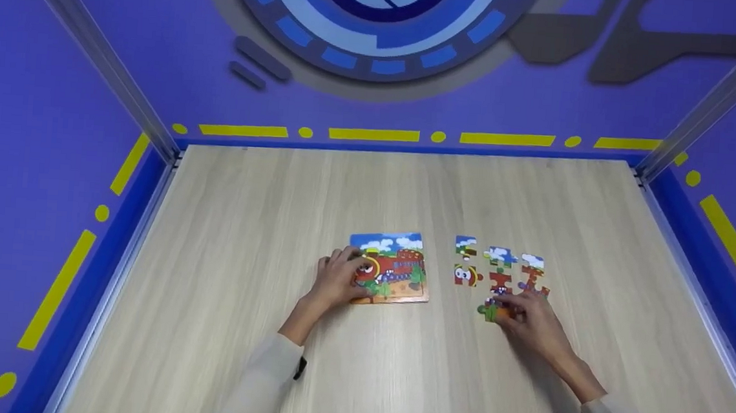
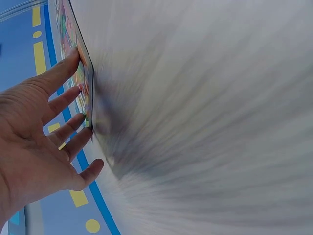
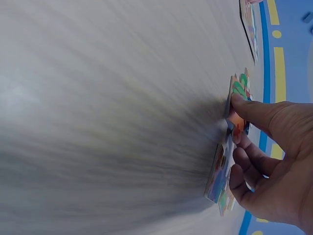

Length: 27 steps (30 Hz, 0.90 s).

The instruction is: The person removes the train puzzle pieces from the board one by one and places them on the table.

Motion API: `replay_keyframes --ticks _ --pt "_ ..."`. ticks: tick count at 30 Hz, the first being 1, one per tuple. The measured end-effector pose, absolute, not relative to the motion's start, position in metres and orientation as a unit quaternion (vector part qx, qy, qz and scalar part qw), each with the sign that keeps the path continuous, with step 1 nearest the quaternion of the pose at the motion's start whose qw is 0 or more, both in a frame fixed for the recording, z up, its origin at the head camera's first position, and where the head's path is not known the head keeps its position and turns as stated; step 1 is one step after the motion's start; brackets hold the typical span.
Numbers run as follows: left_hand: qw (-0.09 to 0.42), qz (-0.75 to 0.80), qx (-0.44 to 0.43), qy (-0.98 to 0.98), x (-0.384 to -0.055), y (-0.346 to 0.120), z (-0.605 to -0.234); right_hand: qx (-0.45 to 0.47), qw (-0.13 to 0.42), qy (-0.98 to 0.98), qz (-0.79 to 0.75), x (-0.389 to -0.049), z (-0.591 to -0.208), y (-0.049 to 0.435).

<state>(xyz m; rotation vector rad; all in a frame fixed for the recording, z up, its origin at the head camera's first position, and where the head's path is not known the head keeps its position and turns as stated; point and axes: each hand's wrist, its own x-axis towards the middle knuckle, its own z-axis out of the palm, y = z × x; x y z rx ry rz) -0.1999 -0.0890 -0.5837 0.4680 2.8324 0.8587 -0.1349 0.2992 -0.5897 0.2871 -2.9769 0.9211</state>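
Note:
A square picture puzzle point(image 1: 403, 264) with a blue sky and a red locomotive lies on the table. My left hand point(image 1: 338, 277) rests on its left side, thumb and fingers spread; in the left wrist view the fingertips of the left hand point(image 2: 44, 127) touch its face and edge. To the right, my right hand point(image 1: 536, 320) pinches a green-and-orange puzzle piece point(image 1: 490, 313) between thumb and fingers. The right wrist view shows the right hand point(image 3: 279, 152) with the thumb on that piece point(image 3: 238, 89) and the other fingers curled.
Several loose pieces lie in rough rows beyond my right hand, among them one with an eye point(image 1: 465, 275), a cloud piece point(image 1: 532, 261) and a blue-topped piece point(image 1: 500, 255). Blue walls point(image 1: 439, 114) with yellow marks border the wooden table point(image 1: 278, 194) at the back and sides.

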Motion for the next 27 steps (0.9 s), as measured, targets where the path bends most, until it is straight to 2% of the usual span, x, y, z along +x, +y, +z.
replay_keyframes --ticks 10,27 --pt "0.071 0.285 0.157 0.943 -0.1984 -0.0881 -0.5853 0.115 0.036 -0.950 0.289 -0.1344 -0.5886 0.3025" --pt "0.082 0.276 0.182 0.940 -0.1991 -0.0930 -0.5814 0.098 0.015 -0.954 0.282 -0.1329 -0.5879 0.3045"
